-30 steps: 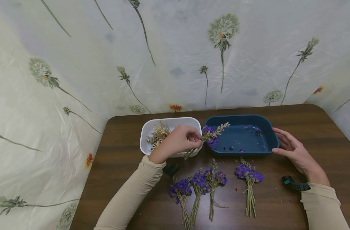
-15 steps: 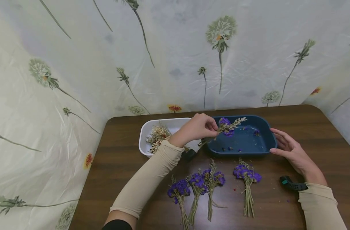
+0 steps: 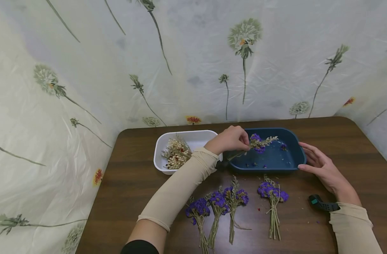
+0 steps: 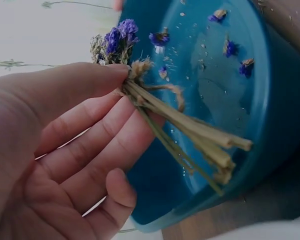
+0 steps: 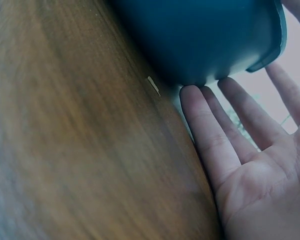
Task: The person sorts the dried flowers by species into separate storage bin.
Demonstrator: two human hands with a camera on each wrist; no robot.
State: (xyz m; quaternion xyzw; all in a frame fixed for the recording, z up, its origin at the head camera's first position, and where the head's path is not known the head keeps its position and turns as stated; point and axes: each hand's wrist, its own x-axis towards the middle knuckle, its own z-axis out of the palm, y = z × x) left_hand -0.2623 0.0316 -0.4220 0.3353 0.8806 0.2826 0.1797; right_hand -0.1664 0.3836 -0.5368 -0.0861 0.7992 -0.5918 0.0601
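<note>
My left hand [image 3: 232,138] pinches a small bunch of dried purple and beige flowers [image 3: 258,143] by its tied stems and holds it over the blue tub [image 3: 295,165]. In the left wrist view the thumb and fingers of that hand [image 4: 80,135] hold the bunch's stems [image 4: 190,135] above the tub's [image 4: 270,110] inside, where a few loose purple petals [image 4: 230,47] lie. My right hand [image 3: 320,164] rests flat with straight fingers against the tub's right side; its fingers [image 5: 210,125] touch the tub's wall [image 5: 200,40].
A white tub [image 3: 209,135] with dried beige flowers [image 3: 176,153] stands left of the blue one. Several tied purple bunches [image 3: 233,203] lie along the near part of the brown table [image 3: 126,183]. A flower-printed sheet [image 3: 193,60] closes off the back and left.
My left hand has carried the bunch from the white tub's edge rightward to over the blue tub. The right hand has stayed at the tub's side.
</note>
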